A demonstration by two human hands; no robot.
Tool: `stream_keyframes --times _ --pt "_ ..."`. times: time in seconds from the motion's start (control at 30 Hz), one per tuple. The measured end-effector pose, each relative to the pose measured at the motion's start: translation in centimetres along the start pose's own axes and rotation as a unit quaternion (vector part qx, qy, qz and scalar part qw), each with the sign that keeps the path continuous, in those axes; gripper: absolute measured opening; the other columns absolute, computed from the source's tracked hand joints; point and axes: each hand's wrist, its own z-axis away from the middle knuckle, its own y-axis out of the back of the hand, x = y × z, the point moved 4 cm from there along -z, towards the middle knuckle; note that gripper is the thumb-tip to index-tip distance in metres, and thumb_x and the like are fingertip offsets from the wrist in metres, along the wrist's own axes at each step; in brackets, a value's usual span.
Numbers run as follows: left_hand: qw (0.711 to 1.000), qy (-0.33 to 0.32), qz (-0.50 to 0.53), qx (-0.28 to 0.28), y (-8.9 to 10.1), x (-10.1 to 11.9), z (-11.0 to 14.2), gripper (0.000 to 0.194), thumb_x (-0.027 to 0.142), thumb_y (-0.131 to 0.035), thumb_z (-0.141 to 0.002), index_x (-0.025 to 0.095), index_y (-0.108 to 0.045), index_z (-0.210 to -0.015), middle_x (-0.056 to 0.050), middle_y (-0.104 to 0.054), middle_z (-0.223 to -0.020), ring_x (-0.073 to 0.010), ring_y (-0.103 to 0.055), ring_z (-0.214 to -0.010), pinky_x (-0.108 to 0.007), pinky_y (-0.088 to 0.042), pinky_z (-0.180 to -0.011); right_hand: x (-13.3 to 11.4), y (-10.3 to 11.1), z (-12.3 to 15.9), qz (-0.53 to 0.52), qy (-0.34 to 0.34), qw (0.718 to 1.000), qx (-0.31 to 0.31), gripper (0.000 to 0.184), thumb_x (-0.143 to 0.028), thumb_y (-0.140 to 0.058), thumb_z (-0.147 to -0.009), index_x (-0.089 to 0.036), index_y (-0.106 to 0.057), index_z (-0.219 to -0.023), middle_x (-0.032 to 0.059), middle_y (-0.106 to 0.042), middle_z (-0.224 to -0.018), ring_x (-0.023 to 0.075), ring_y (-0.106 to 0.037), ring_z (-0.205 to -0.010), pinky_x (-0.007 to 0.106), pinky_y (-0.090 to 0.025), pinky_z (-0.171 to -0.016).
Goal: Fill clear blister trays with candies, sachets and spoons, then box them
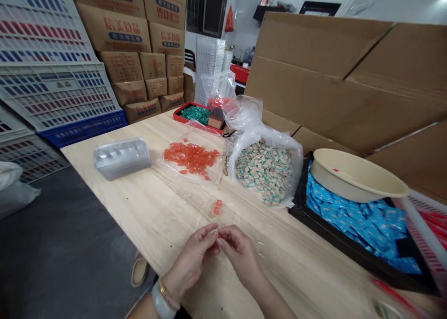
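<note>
My left hand (198, 247) and my right hand (237, 249) meet over the near part of the wooden table (146, 207). Both have their fingers pinched together around a small red-orange piece (217, 235), mostly covered by the fingertips. Just beyond them, two red-orange squares (217, 207) lie in a short column on what looks like clear plastic film. Farther off, a loose heap of similar red-orange pieces (192, 157) rests on a clear plastic sheet. Right of that heap stands an open clear bag (295, 170) full of small printed green-and-tan pieces (265, 167).
A stack of clear plastic trays (122, 157) lies at the table's left. Behind the heap sits a red tray (179, 114) of green pieces. At right, a cream basin (359, 174) rests on blue packets (349, 221) in a black tray. Cartons (125, 30) and crates (59, 86) stand behind.
</note>
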Motion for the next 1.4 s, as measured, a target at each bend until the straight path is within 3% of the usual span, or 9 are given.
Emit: stream_keyframes --times 0.1,0.2,0.33,0.47,0.67,0.87,1.0,1.2,1.4 --pt "0.999 -0.018 -0.034 -0.016 0.2 0.5 -0.2 0.049 0.036 -0.064 -0.065 0.013 -0.049 -0.104 -0.002 -0.059 -0.073 -0.0100 -0.054 -0.062 -0.024 -0.042 -0.064 0.3 0.2 -0.8 0.016 -0.015 1.000 -0.007 0.015 -0.028 -0.053 -0.073 -0.016 -0.056 -0.082 0.0016 -0.057 -0.069 0.0131 -0.054 -0.063 0.026 -0.043 -0.060" --pt "0.979 -0.104 -0.173 0.031 1.2 1.5 -0.5 0.046 0.035 -0.056 -0.070 0.013 -0.044 -0.109 -0.005 -0.058 -0.081 -0.0138 -0.057 -0.067 -0.030 -0.046 -0.067 0.2 0.4 -2.0 0.094 0.020 0.995 0.004 0.013 -0.024 -0.050 -0.074 -0.016 -0.056 -0.083 0.0025 -0.057 -0.071 0.0137 -0.054 -0.063 0.026 -0.043 -0.059" --pt "0.868 -0.266 -0.409 0.091 2.0 2.3 -0.7 0.028 0.019 -0.045 -0.074 0.016 -0.053 -0.101 -0.009 -0.056 -0.098 -0.0192 -0.054 -0.084 -0.037 -0.042 -0.079 0.3 0.0 -3.8 0.267 0.129 0.955 0.023 0.015 -0.017 -0.044 -0.077 -0.017 -0.058 -0.083 0.0062 -0.058 -0.079 0.0170 -0.052 -0.076 0.029 -0.042 -0.069" --pt "0.820 -0.276 -0.494 0.078 2.1 1.5 -1.4 0.029 0.009 -0.041 -0.071 0.015 -0.056 -0.094 -0.009 -0.057 -0.090 -0.0214 -0.051 -0.088 -0.038 -0.040 -0.082 1.8 -1.1 -4.7 0.361 0.161 0.919 -0.014 0.021 -0.013 -0.038 -0.080 -0.017 -0.059 -0.078 0.0070 -0.057 -0.078 0.0180 -0.050 -0.077 0.029 -0.041 -0.069" --pt "0.821 -0.263 -0.504 0.057 2.3 1.2 -1.6 0.024 0.012 -0.043 -0.072 0.015 -0.057 -0.092 -0.009 -0.056 -0.087 -0.0209 -0.053 -0.082 -0.036 -0.042 -0.076 3.1 -1.1 -4.1 0.400 0.175 0.899 0.029 0.022 -0.012 -0.041 -0.078 -0.015 -0.058 -0.091 0.0089 -0.059 -0.084 0.0208 -0.050 -0.081 0.035 -0.041 -0.072" --pt "0.763 -0.364 -0.527 0.091 1.6 8.3 -3.5 0.022 0.020 -0.040 -0.080 0.016 -0.055 -0.095 -0.006 -0.056 -0.089 -0.0152 -0.053 -0.077 -0.025 -0.043 -0.067 2.2 0.8 -3.6 0.364 0.150 0.918 0.050 0.028 -0.018 -0.036 -0.083 -0.016 -0.051 -0.107 0.0099 -0.059 -0.090 0.0184 -0.055 -0.082 0.030 -0.044 -0.070" --pt "0.687 -0.356 -0.627 0.090 0.3 13.4 -9.8 0.023 0.013 -0.041 -0.078 0.016 -0.059 -0.092 -0.007 -0.055 -0.092 -0.0180 -0.050 -0.089 -0.030 -0.037 -0.082 0.0 0.9 -9.8 0.343 0.145 0.926 0.061 0.026 -0.019 -0.037 -0.081 -0.015 -0.056 -0.099 0.0089 -0.059 -0.086 0.0180 -0.054 -0.081 0.029 -0.041 -0.074" --pt "0.706 -0.324 -0.625 0.080 0.9 14.9 -15.6 0.013 0.007 -0.050 -0.066 0.014 -0.061 -0.068 -0.008 -0.055 -0.077 -0.0215 -0.051 -0.085 -0.036 -0.037 -0.081 0.8 -1.1 -20.3 0.293 0.102 0.950 0.020 0.015 -0.006 -0.048 -0.065 -0.015 -0.061 -0.066 0.0070 -0.059 -0.075 0.0182 -0.053 -0.076 0.030 -0.039 -0.074" --pt "0.793 -0.303 -0.516 0.114 2.6 14.1 -13.6 0.025 0.009 -0.037 -0.071 0.010 -0.054 -0.089 -0.008 -0.057 -0.082 -0.0158 -0.054 -0.077 -0.028 -0.044 -0.068 1.6 0.3 -19.1 0.187 0.063 0.980 0.006 0.014 -0.018 -0.045 -0.073 -0.015 -0.057 -0.079 0.0037 -0.061 -0.072 0.0131 -0.054 -0.063 0.026 -0.044 -0.060"
